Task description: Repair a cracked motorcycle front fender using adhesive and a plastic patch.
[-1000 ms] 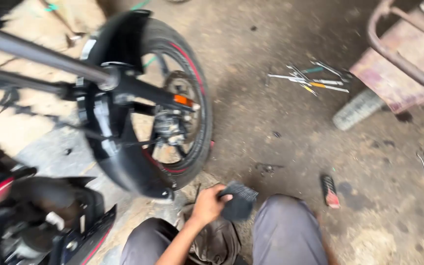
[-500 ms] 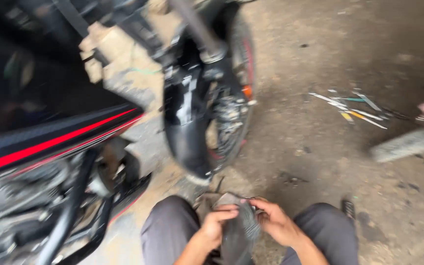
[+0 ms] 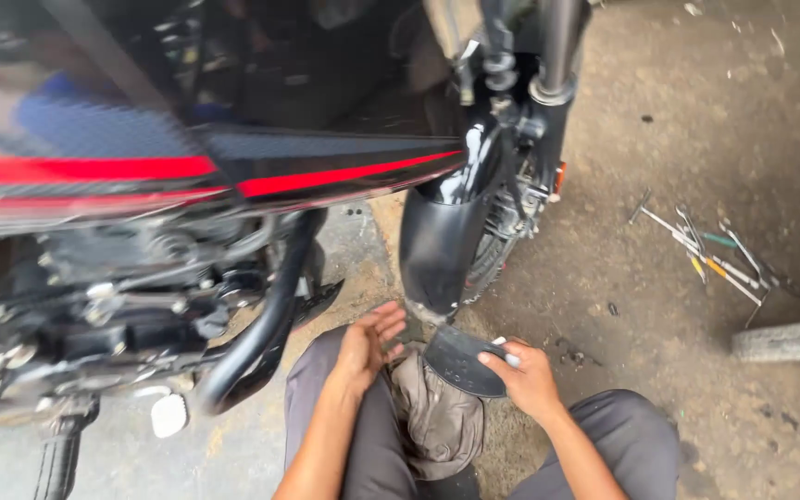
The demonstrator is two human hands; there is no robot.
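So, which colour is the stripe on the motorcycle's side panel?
Red, on a black side panel; the stripe shows clearly in the head view.

A black motorcycle (image 3: 233, 176) with red stripes fills the left and upper part of the view, its black front mudguard (image 3: 442, 236) hanging over the front wheel (image 3: 502, 250). A black exhaust pipe (image 3: 266, 324) curves down below the engine. On the dirty concrete floor (image 3: 696, 111), towards the right, a loose scatter of screwdrivers and hand tools (image 3: 710, 250) lies near a grey cylinder (image 3: 789, 341).
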